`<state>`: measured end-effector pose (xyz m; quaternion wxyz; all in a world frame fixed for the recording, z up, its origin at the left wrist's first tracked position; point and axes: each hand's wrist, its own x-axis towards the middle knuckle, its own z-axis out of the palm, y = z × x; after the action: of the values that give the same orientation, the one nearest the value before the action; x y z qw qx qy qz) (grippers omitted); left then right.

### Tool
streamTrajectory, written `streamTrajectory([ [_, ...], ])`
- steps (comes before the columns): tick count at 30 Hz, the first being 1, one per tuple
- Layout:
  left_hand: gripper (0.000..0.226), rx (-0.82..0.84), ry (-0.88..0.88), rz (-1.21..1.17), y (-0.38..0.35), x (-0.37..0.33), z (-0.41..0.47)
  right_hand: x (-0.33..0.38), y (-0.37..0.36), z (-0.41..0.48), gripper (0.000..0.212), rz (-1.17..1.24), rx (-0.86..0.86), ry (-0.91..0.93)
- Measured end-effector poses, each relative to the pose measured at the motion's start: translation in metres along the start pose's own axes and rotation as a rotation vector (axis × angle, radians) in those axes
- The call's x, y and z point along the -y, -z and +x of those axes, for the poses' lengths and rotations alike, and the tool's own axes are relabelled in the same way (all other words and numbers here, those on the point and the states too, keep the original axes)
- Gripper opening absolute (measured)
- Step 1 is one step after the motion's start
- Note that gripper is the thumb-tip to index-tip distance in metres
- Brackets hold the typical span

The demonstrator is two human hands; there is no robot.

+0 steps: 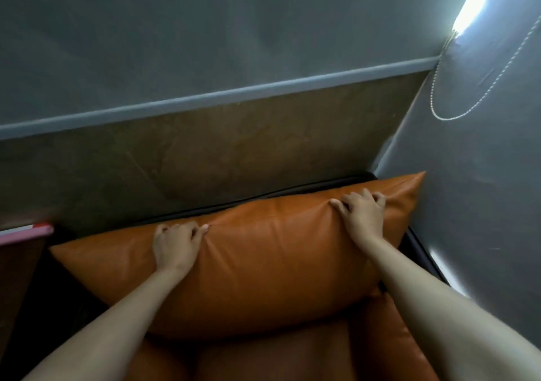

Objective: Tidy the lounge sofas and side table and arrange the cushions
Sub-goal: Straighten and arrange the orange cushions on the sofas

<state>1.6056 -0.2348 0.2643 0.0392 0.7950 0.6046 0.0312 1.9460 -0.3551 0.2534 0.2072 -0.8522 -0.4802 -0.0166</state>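
Note:
A large orange leather back cushion (263,263) stands upright against the back of the sofa. My left hand (177,246) grips its top edge left of the middle, fingers curled into the leather. My right hand (363,212) grips the top edge near the right corner, fingers hooked over the back. Below the cushion, the orange seat cushion (272,360) shows between my forearms. The dark sofa frame (292,195) runs behind the cushion's top edge.
A grey and brown wall (205,161) rises directly behind the sofa. A grey blind with a hanging bead chain (468,99) closes in on the right. A pink-edged object (26,231) sits at the left, over a dark gap beside the sofa.

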Motion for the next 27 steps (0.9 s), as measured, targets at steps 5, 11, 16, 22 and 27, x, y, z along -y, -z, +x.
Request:
streamTrajectory([
  [5,0.033,-0.030,0.060,-0.129,-0.031,0.006,0.010,-0.001,-0.034,0.005,0.032,-0.013,-0.005,-0.042],
  [11,0.043,-0.090,-0.015,-0.152,-0.047,0.009,0.011,0.002,-0.052,0.007,0.046,-0.175,0.101,-0.008],
  [16,0.077,-0.065,0.011,-0.079,-0.060,0.011,0.020,-0.003,-0.061,0.016,0.067,-0.233,0.171,-0.026],
  [22,0.077,-0.106,0.037,-0.079,-0.076,0.006,0.034,-0.005,-0.081,0.031,0.069,-0.226,0.151,-0.038],
  [27,0.074,-0.149,0.037,-0.104,-0.085,0.004,0.040,-0.007,-0.093,0.035,0.068,-0.228,0.124,-0.033],
])
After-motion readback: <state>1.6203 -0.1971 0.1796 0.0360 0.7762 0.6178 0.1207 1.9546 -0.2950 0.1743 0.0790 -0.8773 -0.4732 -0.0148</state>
